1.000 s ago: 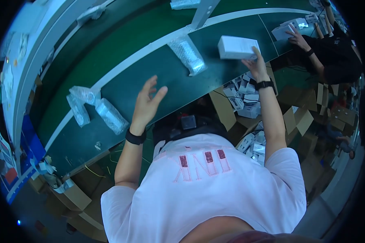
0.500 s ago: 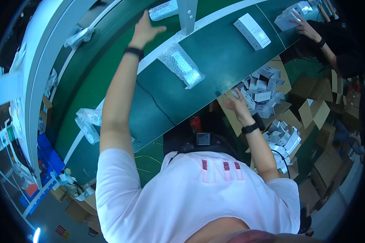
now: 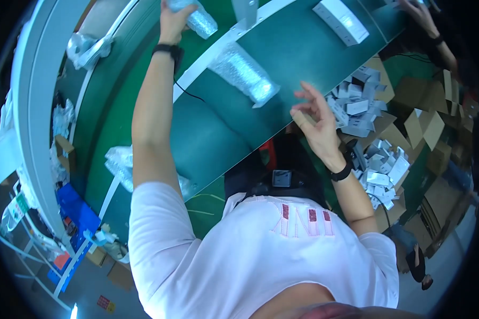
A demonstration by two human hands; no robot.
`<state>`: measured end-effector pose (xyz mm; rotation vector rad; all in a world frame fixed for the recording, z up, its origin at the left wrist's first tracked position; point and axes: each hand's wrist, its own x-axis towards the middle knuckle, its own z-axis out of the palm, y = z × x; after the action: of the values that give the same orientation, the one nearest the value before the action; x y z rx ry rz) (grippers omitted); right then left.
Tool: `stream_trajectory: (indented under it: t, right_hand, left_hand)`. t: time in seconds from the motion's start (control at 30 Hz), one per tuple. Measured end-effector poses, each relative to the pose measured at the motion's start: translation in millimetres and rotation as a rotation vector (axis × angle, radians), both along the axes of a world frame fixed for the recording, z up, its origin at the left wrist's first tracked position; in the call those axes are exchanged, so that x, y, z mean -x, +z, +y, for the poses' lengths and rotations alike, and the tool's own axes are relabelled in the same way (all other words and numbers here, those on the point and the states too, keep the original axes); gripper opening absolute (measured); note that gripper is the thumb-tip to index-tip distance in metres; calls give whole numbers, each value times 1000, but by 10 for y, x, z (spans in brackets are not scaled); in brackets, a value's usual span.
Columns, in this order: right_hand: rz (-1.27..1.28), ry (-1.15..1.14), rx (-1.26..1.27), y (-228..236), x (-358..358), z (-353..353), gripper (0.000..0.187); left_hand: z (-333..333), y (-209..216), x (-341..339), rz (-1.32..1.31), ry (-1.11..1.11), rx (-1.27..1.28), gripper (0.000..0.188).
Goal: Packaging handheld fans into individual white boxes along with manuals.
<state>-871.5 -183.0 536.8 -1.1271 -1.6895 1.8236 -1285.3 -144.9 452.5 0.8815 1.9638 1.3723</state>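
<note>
Green belt: left hand (image 3: pixel 171 22) grips crinkly bubble-wrap packet (image 3: pixel 198 18); right hand (image 3: pixel 316 121) spread.

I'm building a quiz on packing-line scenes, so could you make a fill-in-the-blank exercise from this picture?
1. The left hand grips a package wrapped in ____ wrap.
2. The right hand is ____, holding nothing.
3. The conveyor belt is ____ in colour.
4. The white box lies ____ the belt.

Missing words: bubble; open; green; on

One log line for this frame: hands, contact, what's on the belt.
left hand: grips bubble-wrap packet | right hand: open, empty, above belt edge | green belt: bubble-wrap bundle, white box
</note>
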Motion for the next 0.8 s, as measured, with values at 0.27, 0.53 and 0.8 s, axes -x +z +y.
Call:
stream_trajectory:
  t: [0.27, 0.53, 0.8]
  right_hand:
    - [257, 200, -824, 702, 802, -191, 38]
    - [164, 358, -552, 811, 978, -507, 41]
    - [339, 436, -336, 701, 914, -565, 46]
  left_hand:
    - [-1650, 1148, -1461, -1286, 291, -297, 31]
    - [-2227, 1379, -2148, -1441, 480, -472, 39]
    - [-2513, 1566, -2158, -903, 605, -627, 40]
